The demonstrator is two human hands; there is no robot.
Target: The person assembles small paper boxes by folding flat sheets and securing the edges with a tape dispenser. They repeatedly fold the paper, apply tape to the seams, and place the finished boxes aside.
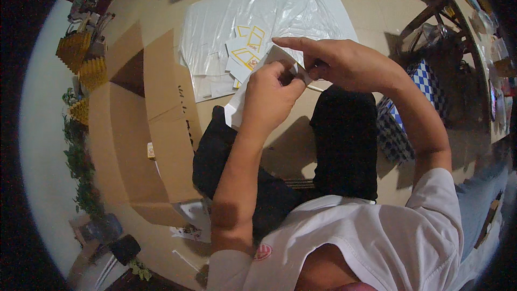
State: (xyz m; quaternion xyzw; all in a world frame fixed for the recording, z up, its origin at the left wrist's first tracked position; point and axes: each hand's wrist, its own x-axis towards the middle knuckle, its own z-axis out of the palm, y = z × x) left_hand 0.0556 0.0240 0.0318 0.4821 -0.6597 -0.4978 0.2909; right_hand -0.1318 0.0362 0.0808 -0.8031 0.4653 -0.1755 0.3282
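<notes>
A folded white cardboard piece [234, 109], perhaps a small carton, is held between my two hands above my knees. My left hand [267, 97] pinches it, thumb and fingers bent together at its inner fold. On its far right side, my right hand [344, 63] grips the edge with the thumb and curled fingers, while the index finger points left along the top. Just beyond lie several flat white cards with yellow outlines [249, 56], in a loose pile on a clear plastic sheet [215, 19]. My hands hide part of the held piece.
At my left stands a large open cardboard box [161, 102] with a small white and yellow box [151, 151] inside. A blue and white checkered bag [423, 89] is at the right, beside a wooden frame [468, 37]. Leafy plants [75, 161] line the far left.
</notes>
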